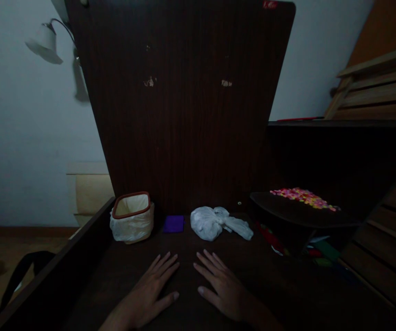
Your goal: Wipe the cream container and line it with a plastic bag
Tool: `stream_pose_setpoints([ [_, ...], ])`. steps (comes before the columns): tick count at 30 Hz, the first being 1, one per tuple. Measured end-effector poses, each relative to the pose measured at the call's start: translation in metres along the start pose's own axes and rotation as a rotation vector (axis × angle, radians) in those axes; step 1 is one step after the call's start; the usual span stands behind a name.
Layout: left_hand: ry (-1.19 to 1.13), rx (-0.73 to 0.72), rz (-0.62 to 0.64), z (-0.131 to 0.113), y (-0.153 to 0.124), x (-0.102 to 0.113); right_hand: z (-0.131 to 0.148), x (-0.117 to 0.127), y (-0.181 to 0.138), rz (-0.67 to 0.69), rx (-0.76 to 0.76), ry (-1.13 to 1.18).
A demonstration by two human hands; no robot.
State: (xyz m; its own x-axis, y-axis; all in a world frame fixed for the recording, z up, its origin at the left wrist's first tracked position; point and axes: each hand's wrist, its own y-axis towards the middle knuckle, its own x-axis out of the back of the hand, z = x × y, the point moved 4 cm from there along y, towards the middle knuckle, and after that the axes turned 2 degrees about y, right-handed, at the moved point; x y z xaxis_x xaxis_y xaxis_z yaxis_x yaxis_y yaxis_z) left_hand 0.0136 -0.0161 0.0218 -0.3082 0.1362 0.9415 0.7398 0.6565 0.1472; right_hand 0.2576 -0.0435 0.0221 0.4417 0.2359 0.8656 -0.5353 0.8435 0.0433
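My left hand [152,287] lies flat on the dark wooden desktop [187,276], its fingers spread and nothing held. To its right, my right hand [221,285] rests the same way, palm down with the fingers apart. Beyond the left hand sits a folded purple cloth or packet [173,224]; its exact kind is unclear. A knotted white plastic bag [206,224] lies beyond the right hand, its contents hidden. At the back left stands a small bin [132,225] with a brown rim and a pale bag liner. Neither hand touches these things.
A tall dark panel [184,115] rises behind the desktop, and a low side board [63,266] borders the left. On the right, a rounded shelf [287,209] bears many small pink, red and yellow pieces [304,197]. Wooden slats [384,243] stand farther right. A wall lamp [44,43] hangs upper left.
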Motion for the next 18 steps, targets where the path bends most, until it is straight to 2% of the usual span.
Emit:
stream_pose_setpoints([
  [5,0.002,0.013,-0.004,-0.001,0.0,0.002,0.001,0.0,0.0,-0.004,-0.002,0.015],
  [7,0.001,0.016,-0.004,-0.001,0.001,0.003,-0.003,0.004,0.003,-0.07,-0.032,0.034],
  [9,-0.001,0.02,0.004,0.0,0.002,0.003,-0.012,0.017,0.009,-0.241,-0.068,0.056],
  [11,-0.006,0.031,0.023,0.0,0.002,0.002,-0.024,0.039,0.015,-0.489,-0.112,0.067],
  [13,-0.006,0.04,0.04,0.0,0.003,0.003,-0.04,0.064,0.022,-0.715,-0.245,0.065],
  [15,-0.002,0.046,0.052,0.0,0.003,0.004,-0.057,0.084,0.029,-0.805,-0.408,0.037],
  [18,-0.003,0.057,0.062,0.0,0.003,0.004,-0.073,0.101,0.042,-0.824,-0.517,0.015],
])
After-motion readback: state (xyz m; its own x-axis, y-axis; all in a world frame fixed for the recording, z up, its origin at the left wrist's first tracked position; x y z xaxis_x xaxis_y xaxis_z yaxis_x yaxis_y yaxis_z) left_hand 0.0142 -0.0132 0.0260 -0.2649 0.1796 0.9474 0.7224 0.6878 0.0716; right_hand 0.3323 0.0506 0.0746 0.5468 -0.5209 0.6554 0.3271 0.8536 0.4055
